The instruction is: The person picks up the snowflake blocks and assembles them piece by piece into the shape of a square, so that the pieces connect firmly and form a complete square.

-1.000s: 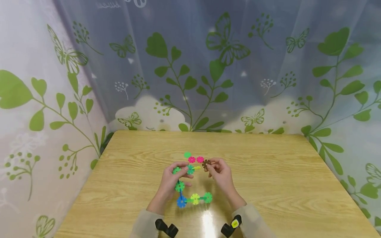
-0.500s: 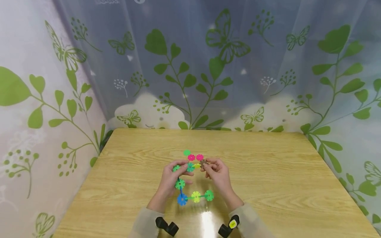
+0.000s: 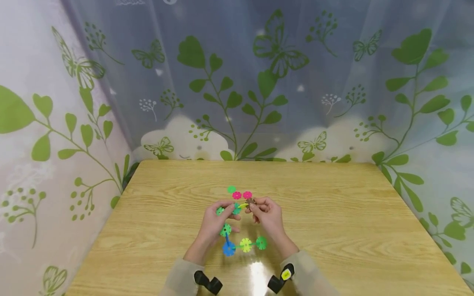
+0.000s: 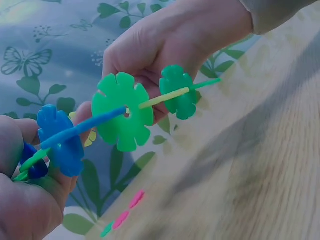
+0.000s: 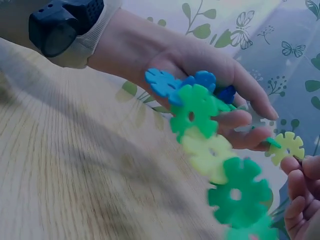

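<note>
A chain of slotted snowflake discs hangs from my left hand (image 3: 214, 221), which pinches a teal disc (image 3: 236, 209) near its upper end. From there the chain runs down past a green disc (image 3: 225, 229) to a blue disc (image 3: 229, 248), then right through a yellow disc (image 3: 245, 245) to a green end disc (image 3: 261, 243). My right hand (image 3: 269, 218) pinches a brown disc (image 3: 250, 201) against the small yellow disc (image 5: 287, 148) at the upper end. Fingers largely cover the brown disc in the right wrist view; whether its slot is engaged I cannot tell.
Two pink discs (image 3: 237, 195) and a loose green disc (image 3: 231, 189) lie on the wooden table (image 3: 333, 213) just beyond my hands. A printed curtain (image 3: 318, 82) rises behind the table's far edge. Both wrists wear black cameras (image 3: 208, 283).
My right hand has moved left, bringing the brown disc from apart to meet the yellow disc at the chain's end. The lower chain swings slightly right; my left hand keeps its hold.
</note>
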Available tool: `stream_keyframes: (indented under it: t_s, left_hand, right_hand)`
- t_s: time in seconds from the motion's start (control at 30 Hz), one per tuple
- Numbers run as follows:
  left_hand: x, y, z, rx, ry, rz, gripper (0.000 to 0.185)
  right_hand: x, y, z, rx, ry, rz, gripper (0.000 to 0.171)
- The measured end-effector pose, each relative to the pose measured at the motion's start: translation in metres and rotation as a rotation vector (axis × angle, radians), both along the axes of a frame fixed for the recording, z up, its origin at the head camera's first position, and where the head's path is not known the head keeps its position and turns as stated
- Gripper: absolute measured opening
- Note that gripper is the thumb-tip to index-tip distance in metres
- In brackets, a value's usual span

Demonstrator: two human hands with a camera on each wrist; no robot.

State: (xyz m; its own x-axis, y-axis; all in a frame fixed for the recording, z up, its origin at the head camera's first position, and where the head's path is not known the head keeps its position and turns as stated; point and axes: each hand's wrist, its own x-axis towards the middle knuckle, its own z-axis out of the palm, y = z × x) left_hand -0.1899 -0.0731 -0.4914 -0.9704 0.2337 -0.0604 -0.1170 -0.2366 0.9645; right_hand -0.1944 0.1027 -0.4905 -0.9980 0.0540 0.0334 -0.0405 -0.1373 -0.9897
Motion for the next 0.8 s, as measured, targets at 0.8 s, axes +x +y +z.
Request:
stream_keyframes:
  t_s: [0.8]
  left_hand:
    - [0.002, 0.001, -0.003, -0.120, 0.057, -0.095, 0.044]
  right_hand:
    - [-0.012, 0.016, 0.010, 0.021, 0.027, 0.091, 0.019]
